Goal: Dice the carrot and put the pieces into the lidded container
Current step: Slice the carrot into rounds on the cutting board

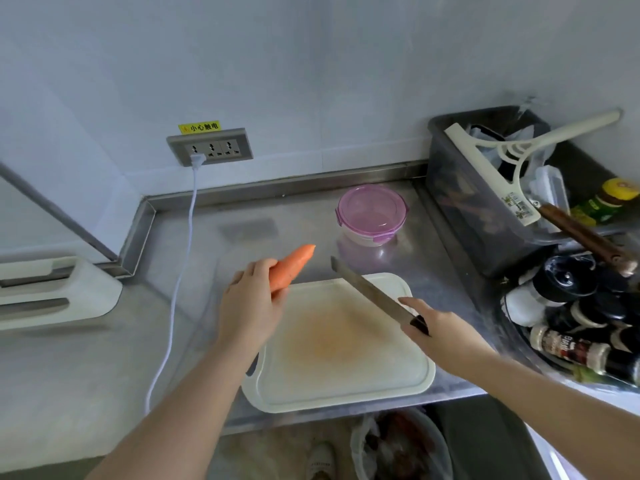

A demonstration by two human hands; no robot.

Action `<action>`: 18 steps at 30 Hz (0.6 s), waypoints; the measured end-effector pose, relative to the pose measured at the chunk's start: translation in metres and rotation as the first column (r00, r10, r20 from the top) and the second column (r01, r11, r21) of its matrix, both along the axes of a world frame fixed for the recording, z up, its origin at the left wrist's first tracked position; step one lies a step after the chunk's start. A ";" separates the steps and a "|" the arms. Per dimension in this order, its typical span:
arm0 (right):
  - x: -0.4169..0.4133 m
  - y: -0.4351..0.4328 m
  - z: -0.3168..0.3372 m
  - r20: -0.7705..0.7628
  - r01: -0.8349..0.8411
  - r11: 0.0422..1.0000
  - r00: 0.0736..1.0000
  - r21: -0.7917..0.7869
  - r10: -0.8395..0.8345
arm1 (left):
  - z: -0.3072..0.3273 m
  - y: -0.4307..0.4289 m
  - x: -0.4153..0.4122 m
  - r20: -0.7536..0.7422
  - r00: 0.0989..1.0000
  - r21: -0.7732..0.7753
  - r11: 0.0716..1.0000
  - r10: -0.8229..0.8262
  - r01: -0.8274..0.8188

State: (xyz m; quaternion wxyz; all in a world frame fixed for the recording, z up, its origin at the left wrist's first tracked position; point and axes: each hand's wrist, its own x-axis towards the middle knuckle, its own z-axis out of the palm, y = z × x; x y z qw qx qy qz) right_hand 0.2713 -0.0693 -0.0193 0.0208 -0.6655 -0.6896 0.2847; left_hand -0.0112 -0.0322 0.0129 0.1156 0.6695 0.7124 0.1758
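Left hand (247, 306): fingers curled round the whole carrot (291, 266), held above the far left corner of the cutting board (341, 372). Right hand (438, 332): fingers closed on the knife (370, 292) handle, blade angled over the board. The container (371, 213), lid on, stands on the counter (214, 244) beyond the board.

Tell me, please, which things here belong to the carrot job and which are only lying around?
For the job: carrot, gripped by the left hand; knife, held by the right hand; white cutting board; purple lidded container, lid on.
Lying about: squeegee; dark bin; spice bottles; plugged-in white cable.
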 end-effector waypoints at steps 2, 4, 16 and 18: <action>0.001 -0.007 0.000 -0.035 0.028 1.000 0.999 0.012 -0.028 | -0.013 -0.018 0.008 0.047 0.996 -0.047 0.996 -0.075 0.077; -0.001 -0.012 -0.002 -0.068 0.056 0.998 0.996 0.004 -0.055 | -0.028 -0.031 0.023 0.024 0.984 -0.113 0.977 -0.179 0.180; -0.022 -0.020 -0.014 0.158 0.002 0.994 0.987 -0.114 0.016 | -0.067 -0.045 0.064 -0.139 0.935 -0.235 0.928 -0.326 0.289; -0.024 -0.019 -0.014 0.145 0.000 0.993 0.989 -0.115 0.017 | -0.068 -0.044 0.066 -0.119 0.936 -0.228 0.926 -0.332 0.300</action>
